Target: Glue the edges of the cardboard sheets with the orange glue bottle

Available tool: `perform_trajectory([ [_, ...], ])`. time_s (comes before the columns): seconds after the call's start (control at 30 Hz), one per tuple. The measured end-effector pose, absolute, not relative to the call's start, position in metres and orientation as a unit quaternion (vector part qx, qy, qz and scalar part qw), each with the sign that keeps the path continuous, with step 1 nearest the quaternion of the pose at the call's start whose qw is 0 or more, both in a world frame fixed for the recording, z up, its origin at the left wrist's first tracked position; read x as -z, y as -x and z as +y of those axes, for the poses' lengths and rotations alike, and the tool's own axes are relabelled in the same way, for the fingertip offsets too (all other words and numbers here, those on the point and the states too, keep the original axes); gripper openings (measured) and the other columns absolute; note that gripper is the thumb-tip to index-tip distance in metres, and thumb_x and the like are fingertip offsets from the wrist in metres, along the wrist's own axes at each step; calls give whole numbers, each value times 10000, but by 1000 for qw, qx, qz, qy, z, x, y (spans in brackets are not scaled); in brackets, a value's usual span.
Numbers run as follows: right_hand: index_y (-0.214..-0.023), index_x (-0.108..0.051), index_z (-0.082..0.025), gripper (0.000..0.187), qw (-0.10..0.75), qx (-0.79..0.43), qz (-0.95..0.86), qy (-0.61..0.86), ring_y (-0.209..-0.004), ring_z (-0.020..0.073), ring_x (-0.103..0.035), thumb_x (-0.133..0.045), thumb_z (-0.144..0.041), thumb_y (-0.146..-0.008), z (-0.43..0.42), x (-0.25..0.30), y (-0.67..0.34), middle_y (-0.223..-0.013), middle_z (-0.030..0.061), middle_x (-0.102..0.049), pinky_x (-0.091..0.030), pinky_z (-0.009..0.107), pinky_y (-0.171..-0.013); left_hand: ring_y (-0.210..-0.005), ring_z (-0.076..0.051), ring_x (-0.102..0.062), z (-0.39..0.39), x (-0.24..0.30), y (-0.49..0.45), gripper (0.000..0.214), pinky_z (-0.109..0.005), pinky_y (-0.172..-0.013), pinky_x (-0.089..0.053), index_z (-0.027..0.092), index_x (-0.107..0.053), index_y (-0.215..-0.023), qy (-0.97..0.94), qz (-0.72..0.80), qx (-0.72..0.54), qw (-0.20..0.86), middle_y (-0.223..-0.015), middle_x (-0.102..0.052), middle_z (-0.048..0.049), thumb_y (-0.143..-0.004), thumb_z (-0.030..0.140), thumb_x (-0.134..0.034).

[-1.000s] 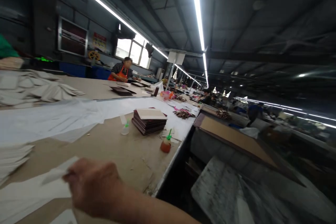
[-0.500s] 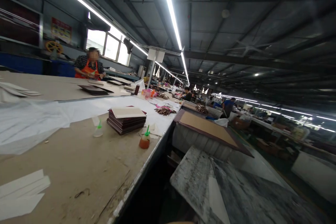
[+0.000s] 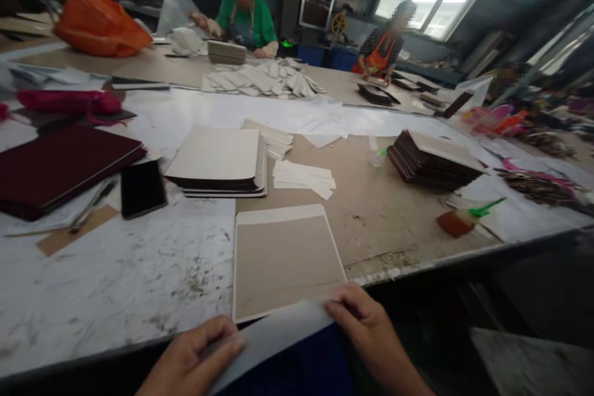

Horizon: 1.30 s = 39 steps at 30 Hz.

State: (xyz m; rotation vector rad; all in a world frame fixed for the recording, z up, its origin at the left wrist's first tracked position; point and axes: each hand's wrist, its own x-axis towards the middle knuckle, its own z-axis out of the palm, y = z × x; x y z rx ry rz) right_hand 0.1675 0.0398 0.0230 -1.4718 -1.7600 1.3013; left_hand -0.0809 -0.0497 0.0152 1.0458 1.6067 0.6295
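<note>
A pale strip (image 3: 284,327) is pinched near its ends by the left hand (image 3: 202,351) and right hand (image 3: 362,317) at the near edge of the table (image 3: 185,297); probably light and pliable, it is best gripped there.

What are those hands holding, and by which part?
A pale strip, held near its two ends: the left hand grips it near one end, the right hand near the other.

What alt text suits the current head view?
The person's left hand and right hand hold a pale strip at a worktable's near edge, before a beige panel. Beyond are stacked boards, a phone, an amber bottle and two co-workers.
</note>
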Motion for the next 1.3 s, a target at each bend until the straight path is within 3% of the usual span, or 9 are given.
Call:
perform_trajectory([
  [0.3,-878,-631,-205,225,253,-330,-687,596,-721,196,-612,-551,-395,-788,75,-1,-175,-789,34,-660,-456,304,-699,-617,-171,-540,-1,-29,77,353,-268,-589,-404,222,-593,-732,-438,751,-317,378,-637,-581,14,-713,557,-483],
  [0.63,-863,-587,-199,228,240,-276,-695,619,-618,175,-581,-569,-414,-790,73,16,-183,-696,14,-608,-470,298,-630,-603,-172,-546,-8,4,59,269,-306,-615,-463,207,-594,-852,-490,772,-363,182,-654,-551,10,-742,443,-527],
  [1.3,-866,-565,-198,222,233,-228,-735,595,-566,153,-552,-523,-412,-826,71,24,-185,-669,12,-591,-466,272,-580,-626,-174,-555,-13,12,56,283,-325,-680,-488,209,-555,-887,-463,780,-373,195,-643,-541,29,-743,452,-577],
])
